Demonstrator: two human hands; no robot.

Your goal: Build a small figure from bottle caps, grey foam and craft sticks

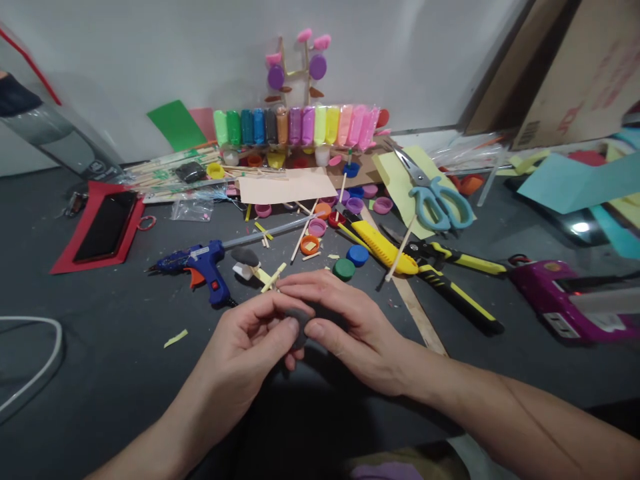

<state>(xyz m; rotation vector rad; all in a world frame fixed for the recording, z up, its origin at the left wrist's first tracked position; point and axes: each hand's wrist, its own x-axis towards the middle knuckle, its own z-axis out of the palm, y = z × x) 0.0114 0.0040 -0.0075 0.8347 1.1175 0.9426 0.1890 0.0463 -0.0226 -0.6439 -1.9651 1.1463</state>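
Note:
Between my two hands is a small, dark grey, rounded piece of modelling clay (300, 324). My left hand (255, 343) pinches it, thumb on the near face and fingers curled behind. From the other side my right hand (353, 323) closes on it, with the thumb at its edge and the fingers arched over the top. Part of the clay is hidden by the fingers. Just beyond my left fingers lie a dark grey oval piece (245, 257), a white piece (243, 271) and a pale yellow stick (274, 277).
A blue glue gun (213, 267) lies left of centre. Right of my hands are a yellow utility knife (385, 247), pliers (450, 287), scissors (435, 197) and a purple power strip (555, 300). Clay packets (295, 127) line the back. A phone (106, 227) rests on red paper.

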